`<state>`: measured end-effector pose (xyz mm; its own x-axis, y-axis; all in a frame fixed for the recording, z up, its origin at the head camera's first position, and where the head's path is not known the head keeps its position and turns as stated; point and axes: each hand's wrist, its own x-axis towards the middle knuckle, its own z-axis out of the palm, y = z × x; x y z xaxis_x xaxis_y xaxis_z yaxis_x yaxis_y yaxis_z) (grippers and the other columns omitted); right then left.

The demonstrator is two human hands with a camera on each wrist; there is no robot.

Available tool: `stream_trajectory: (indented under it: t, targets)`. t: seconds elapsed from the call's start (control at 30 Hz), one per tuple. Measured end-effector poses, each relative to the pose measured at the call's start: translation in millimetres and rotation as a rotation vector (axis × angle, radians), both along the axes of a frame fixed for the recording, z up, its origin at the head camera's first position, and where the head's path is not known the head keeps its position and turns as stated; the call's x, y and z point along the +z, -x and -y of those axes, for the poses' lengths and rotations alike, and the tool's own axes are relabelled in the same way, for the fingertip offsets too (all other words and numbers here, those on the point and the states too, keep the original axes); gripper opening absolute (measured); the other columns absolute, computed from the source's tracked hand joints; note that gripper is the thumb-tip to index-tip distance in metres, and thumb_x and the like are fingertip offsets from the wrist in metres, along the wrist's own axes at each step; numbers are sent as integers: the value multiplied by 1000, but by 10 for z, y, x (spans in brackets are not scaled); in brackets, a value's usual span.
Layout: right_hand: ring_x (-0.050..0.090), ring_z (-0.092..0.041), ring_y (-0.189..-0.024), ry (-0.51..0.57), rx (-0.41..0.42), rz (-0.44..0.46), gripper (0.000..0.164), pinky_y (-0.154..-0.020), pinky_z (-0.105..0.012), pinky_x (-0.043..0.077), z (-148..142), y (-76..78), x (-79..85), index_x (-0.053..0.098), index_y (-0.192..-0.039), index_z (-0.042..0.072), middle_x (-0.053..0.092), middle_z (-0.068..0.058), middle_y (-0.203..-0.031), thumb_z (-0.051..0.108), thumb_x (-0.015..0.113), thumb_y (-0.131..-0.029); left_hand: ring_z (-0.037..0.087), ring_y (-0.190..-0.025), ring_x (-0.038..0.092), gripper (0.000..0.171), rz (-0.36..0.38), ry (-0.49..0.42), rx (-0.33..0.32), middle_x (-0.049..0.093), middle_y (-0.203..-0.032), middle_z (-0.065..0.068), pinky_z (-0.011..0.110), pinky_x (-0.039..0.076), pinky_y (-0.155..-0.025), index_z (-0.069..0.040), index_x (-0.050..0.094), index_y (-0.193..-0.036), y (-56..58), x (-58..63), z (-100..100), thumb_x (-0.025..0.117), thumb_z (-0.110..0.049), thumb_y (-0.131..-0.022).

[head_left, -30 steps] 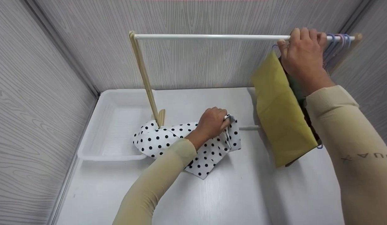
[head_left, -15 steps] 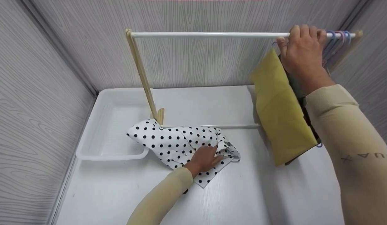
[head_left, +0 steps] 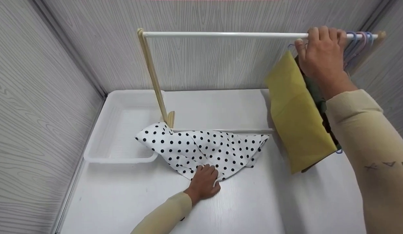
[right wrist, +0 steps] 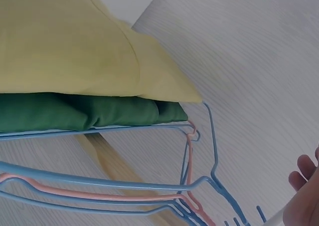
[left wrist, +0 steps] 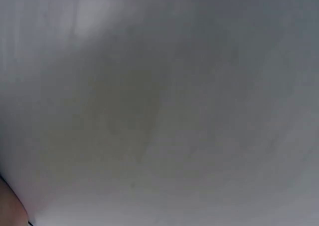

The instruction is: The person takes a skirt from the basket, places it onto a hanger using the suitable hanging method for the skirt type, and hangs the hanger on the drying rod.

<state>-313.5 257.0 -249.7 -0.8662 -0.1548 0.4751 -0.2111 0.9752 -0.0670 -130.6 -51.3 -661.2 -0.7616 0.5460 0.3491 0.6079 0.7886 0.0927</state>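
A white cloth with black dots [head_left: 214,146] lies spread and partly folded on the white table. My left hand [head_left: 204,183] is at its near edge, fingers over the fabric and thumb out to the right. Whether it pinches the edge is hidden. My right hand [head_left: 325,52] grips the white rail [head_left: 221,34] of a clothes rack near its right end; the right wrist view shows only part of that hand [right wrist: 304,196]. Beside it hangs a yellow cloth [head_left: 299,113], with a green cloth [right wrist: 99,111] behind it on a hanger.
A white plastic tray [head_left: 120,159] stands at the left, beside the rack's wooden post [head_left: 152,74]. Several blue and pink hangers [right wrist: 149,198] hang at the rail's right end. Wood-grain panels [head_left: 221,65] enclose the table [head_left: 240,208]. The left wrist view is mostly blurred white surface.
My left hand has let go of the bunched right end of the dotted cloth and moved down to its near edge. That end now lies spread out farther right. My right hand stays on the rail.
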Motion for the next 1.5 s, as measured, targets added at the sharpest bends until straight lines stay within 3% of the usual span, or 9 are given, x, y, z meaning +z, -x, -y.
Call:
stream_trajectory:
  t: [0.13, 0.23, 0.5, 0.8, 0.93, 1.07, 1.17, 1.3, 1.5]
  targets:
    - [6, -36, -153, -19, 10, 37, 68, -121, -54, -7, -72, -12, 38, 16, -156, 7, 19, -21, -160, 52, 24, -105, 18, -82, 53, 16, -60, -41, 14, 56, -88, -1, 37, 41, -76, -15, 57, -93, 63, 18, -45, 52, -29, -89]
    - [-10, -29, -155, -21, 17, 12, 75, -121, -51, -12, -126, -36, -66, -1, -160, 11, -2, -12, -168, 54, 25, -104, 19, -79, 55, 13, -90, -101, 5, 57, -84, 1, 37, 43, -73, -13, 58, -91, 65, -4, -50, 53, -24, -88]
    - [9, -40, -152, 42, 132, -285, 70, -121, -54, 5, 38, 12, -845, 22, -156, 7, 10, -23, -164, 49, 39, -103, 15, -63, 42, 5, -159, -241, -14, 44, -69, -2, 33, 38, -62, -13, 49, -80, 61, -83, -3, 53, -15, -83]
    - [41, -39, -127, -246, 541, 110, 57, -102, -59, 30, 433, -426, -2189, 45, -141, 8, 40, -21, -144, 45, 53, -98, 8, -65, 20, 9, -218, -240, -8, 34, -67, -6, 27, 28, -60, -14, 45, -76, -37, -79, -37, 54, -14, -78]
    - [49, -34, -123, -348, 703, 168, 66, -100, -56, 36, 592, -704, -2630, 50, -137, 11, 48, -15, -137, 57, 61, -90, 9, -63, 28, 5, -167, -251, -10, 39, -68, -4, 27, 32, -61, -12, 48, -80, -36, -48, -48, 53, -14, -81]
    - [51, -31, -120, -354, 742, 179, 78, -98, -53, 38, 722, -937, -3001, 52, -133, 12, 50, -13, -135, 70, 61, -83, 14, -64, 40, 3, -49, -314, -7, 44, -70, -1, 30, 39, -63, -9, 50, -84, 35, 25, -14, 50, -12, -83]
    - [52, -30, -115, -297, 754, 116, 69, -92, -51, 39, 773, -1067, -3210, 54, -128, 12, 52, -11, -129, 65, 62, -84, 14, -64, 40, 5, 98, -388, -9, 45, -72, 1, 30, 39, -62, -6, 49, -88, 73, 191, 6, 47, -10, -85]
    - [57, -30, -106, -115, 722, -74, 32, -86, -48, 42, 804, -1123, -3310, 60, -116, 11, 57, -11, -119, 32, 63, -92, 11, -67, 38, 9, 301, -422, -15, 45, -76, 1, 26, 36, -61, -5, 48, -94, 153, 616, 95, 43, -10, -89]
    - [60, -31, -91, 141, 486, -201, 16, -82, -47, 43, 803, -981, -3197, 58, -101, 3, 60, -12, -95, 14, 66, -93, 10, -68, 36, 11, 394, -366, -78, 42, -80, -1, 25, 35, -62, -7, 46, -96, 432, 1399, 343, 37, -13, -94]
